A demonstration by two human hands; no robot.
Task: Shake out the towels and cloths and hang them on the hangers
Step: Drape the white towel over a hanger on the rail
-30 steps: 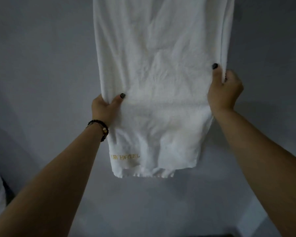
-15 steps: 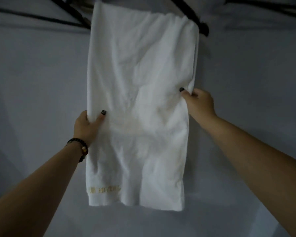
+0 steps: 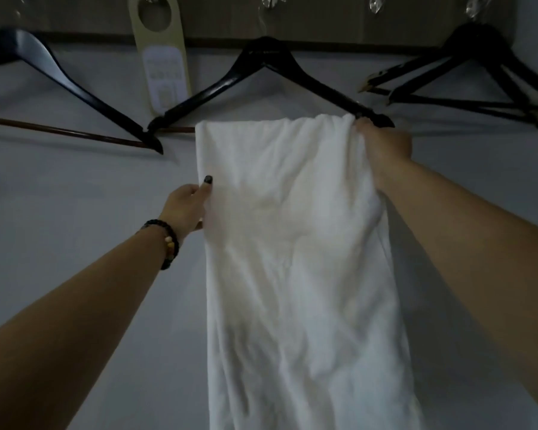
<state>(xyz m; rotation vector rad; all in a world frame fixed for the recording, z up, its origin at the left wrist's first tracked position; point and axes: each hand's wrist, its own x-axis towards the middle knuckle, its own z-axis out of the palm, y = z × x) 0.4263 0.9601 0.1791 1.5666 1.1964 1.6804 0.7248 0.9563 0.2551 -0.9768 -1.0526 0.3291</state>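
Towel [image 3: 292, 243] soft, limp, light; left hand [image 3: 185, 209] pinches side edge, right hand [image 3: 385, 147] grips top corner at hanger [image 3: 267, 66]; hold edges.

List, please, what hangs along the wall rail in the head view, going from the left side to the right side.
Left black hanger → beige door tag → middle black hanger, whose bar carries the white towel → right black hangers.
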